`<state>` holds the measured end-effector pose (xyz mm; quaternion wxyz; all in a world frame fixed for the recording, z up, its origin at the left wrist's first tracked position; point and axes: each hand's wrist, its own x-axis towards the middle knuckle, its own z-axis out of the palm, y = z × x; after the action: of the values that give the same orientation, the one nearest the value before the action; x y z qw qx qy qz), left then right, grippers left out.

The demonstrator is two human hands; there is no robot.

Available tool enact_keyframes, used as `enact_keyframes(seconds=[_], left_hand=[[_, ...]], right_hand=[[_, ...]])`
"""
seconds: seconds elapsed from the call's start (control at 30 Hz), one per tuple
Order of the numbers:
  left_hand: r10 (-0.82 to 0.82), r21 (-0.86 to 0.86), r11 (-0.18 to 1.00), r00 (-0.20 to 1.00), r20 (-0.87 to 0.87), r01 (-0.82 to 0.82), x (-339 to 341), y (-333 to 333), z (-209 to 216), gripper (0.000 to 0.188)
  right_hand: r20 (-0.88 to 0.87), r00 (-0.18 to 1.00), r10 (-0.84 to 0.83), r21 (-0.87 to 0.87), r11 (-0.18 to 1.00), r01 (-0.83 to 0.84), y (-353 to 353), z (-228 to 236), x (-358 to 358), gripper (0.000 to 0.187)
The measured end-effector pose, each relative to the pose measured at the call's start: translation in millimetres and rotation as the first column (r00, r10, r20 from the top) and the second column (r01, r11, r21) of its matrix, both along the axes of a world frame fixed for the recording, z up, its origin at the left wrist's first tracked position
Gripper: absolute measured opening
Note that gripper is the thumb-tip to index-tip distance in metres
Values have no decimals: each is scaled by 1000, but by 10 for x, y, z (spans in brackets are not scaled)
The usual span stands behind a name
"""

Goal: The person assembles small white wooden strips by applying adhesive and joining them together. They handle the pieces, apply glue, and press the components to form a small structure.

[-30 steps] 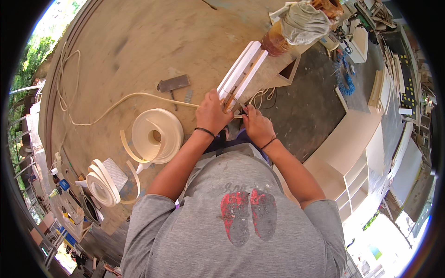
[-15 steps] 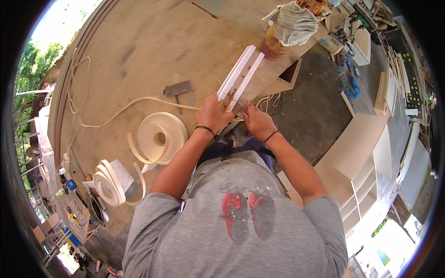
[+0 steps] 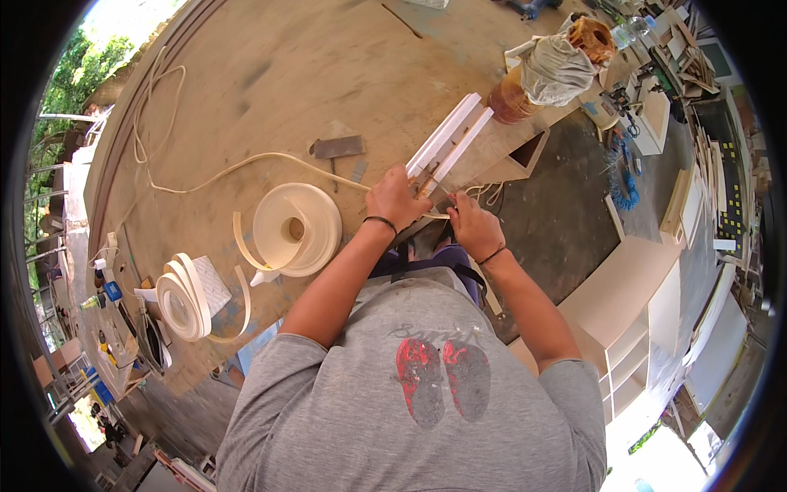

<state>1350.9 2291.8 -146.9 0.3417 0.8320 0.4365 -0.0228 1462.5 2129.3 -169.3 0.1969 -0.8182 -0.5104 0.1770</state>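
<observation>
Two long white-edged strips (image 3: 445,134) lie side by side at the table's right edge, with small dark bits in the gap between them. My left hand (image 3: 395,199) closes over their near end, its fingers wrapped on the white pieces. To the right, just past the table edge, my right hand (image 3: 477,227) is closed in a pinch. A thin tool-like piece with a reddish spot runs from its fingertips toward the strips; its kind is too small to make out. Beneath my hands, the strips' near end is partly hidden.
On the wooden table (image 3: 270,98) are a large roll of cream edge banding (image 3: 324,234), a smaller roll (image 3: 176,307), a flat brown block (image 3: 338,147) and a pale cable (image 3: 246,160). A cloth-covered amber jar (image 3: 512,94) stands beyond the strips. A shelf cabinet (image 3: 619,287) stands at right.
The whole view has turned a little, shifting the table items rightward. My right hand has drawn slightly back from my left, which keeps its hold on the white strips.
</observation>
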Motion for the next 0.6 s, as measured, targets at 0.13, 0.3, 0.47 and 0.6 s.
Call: enact_keyframes(seconds=[0.13, 0.3, 0.47, 0.6], left_hand=[[-13, -38, 999, 1000, 4, 13, -5, 41, 6, 54], [-28, -66, 997, 999, -16, 27, -13, 63, 40, 52], [-38, -56, 998, 999, 20, 39, -18, 60, -38, 53], [8, -36, 999, 1000, -1, -8, 14, 15, -83, 55]], right_hand=[[8, 999, 35, 90, 995, -35, -13, -160, 45, 32], [26, 999, 37, 18, 999, -38, -14, -221, 106, 31], [28, 996, 85, 31, 996, -86, 40, -323, 198, 31], [8, 1000, 19, 31, 999, -19, 107, -335, 138, 29]])
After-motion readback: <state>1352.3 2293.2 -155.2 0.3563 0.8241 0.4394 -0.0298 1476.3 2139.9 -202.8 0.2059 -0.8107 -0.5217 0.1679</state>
